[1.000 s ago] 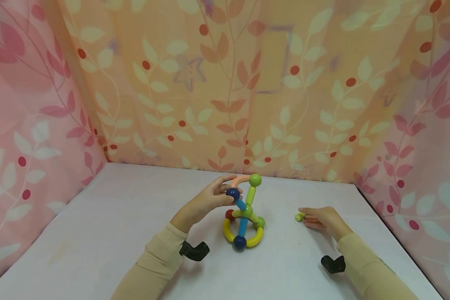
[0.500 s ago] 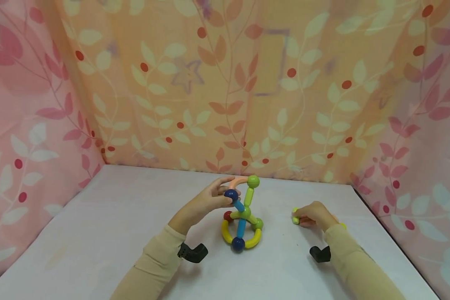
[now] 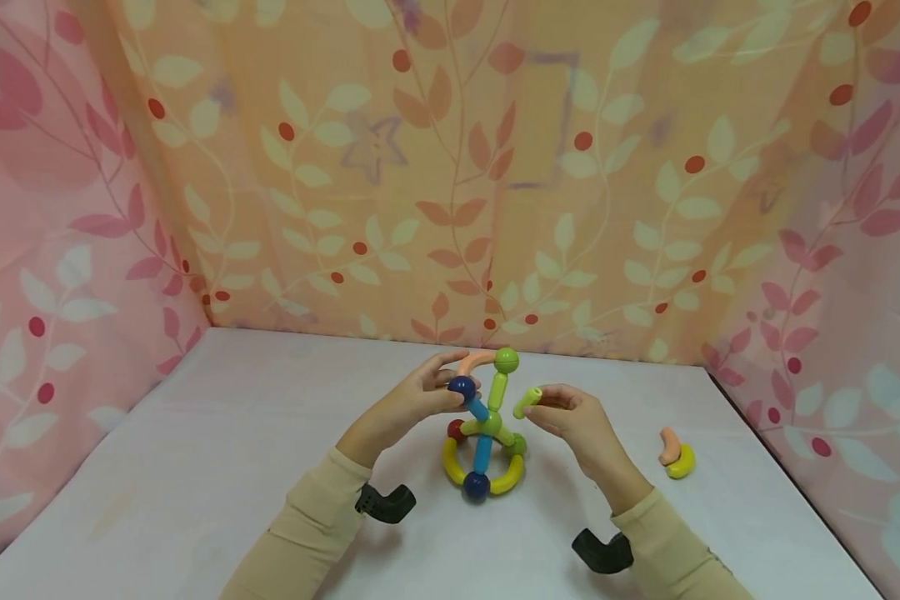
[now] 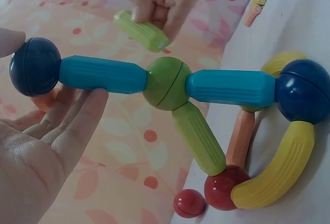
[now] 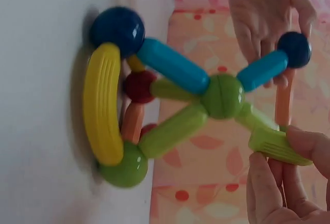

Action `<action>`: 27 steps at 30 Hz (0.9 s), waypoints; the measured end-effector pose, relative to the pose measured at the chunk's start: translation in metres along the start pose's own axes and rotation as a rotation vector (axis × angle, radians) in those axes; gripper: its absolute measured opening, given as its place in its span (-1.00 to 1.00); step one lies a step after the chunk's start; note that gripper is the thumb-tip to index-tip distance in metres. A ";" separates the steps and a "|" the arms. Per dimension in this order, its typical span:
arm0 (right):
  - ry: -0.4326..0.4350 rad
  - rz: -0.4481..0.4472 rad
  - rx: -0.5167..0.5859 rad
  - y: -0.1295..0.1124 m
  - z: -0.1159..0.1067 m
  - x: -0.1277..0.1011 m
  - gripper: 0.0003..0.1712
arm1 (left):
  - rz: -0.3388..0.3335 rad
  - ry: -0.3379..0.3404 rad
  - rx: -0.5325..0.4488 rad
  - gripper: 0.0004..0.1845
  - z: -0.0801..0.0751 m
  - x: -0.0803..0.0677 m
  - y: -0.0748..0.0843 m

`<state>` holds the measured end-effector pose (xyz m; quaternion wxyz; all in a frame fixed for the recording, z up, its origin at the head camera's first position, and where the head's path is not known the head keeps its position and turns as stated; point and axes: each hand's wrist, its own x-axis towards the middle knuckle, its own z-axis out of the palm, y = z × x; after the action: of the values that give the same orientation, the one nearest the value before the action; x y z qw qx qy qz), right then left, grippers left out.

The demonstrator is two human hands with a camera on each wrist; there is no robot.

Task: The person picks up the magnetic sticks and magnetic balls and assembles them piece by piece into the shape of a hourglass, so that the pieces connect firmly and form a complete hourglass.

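A frame of magnetic sticks and balls stands on the white table on a ring of yellow curved sticks [image 3: 506, 479]. My left hand [image 3: 418, 395] steadies its upper left corner, pinching the dark blue ball [image 3: 462, 388] with the thumb in front and fingers behind the blue stick [image 4: 103, 74]. Between thumb and fingertips, my right hand [image 3: 581, 423] holds a loose light green stick [image 3: 527, 403], just right of the upright green stick [image 3: 498, 392]. In the left wrist view, that loose piece overlaps close above the central green ball [image 4: 167, 83]. A peach curved stick [image 3: 476, 362] meets the top green ball [image 3: 506, 360].
On the right of the table [image 3: 270, 517] lie a loose peach curved stick [image 3: 669, 446] and a yellow curved stick [image 3: 682, 462], side by side. Floral cloth [image 3: 307, 167] walls in the back and both sides.
My right hand has picked up the green stick from the right of the table and carried it left to the frame, uncovering the two curved sticks. My left hand keeps its hold.
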<state>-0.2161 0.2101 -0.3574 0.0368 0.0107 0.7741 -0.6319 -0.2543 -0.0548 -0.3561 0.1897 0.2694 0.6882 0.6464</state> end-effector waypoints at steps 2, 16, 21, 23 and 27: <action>0.013 -0.013 -0.013 -0.003 0.008 -0.003 -0.58 | -0.003 0.001 -0.007 -0.27 0.000 0.000 0.001; 0.062 -0.038 -0.012 0.000 0.033 -0.005 -0.61 | 0.011 -0.012 -0.015 -0.26 0.000 -0.002 0.003; 0.042 -0.054 -0.043 -0.002 0.034 -0.005 -0.62 | 0.015 -0.006 -0.019 -0.26 -0.002 -0.003 0.003; 0.011 -0.058 -0.062 -0.002 0.029 -0.005 -0.59 | 0.005 -0.005 -0.026 -0.26 -0.002 -0.003 0.003; 0.007 -0.062 -0.051 -0.003 0.009 0.005 -0.53 | 0.006 -0.012 -0.032 -0.25 -0.001 -0.002 0.002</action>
<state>-0.2212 0.2010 -0.3566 0.0147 -0.0122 0.7901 -0.6127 -0.2532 -0.0569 -0.3544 0.1961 0.2721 0.6760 0.6561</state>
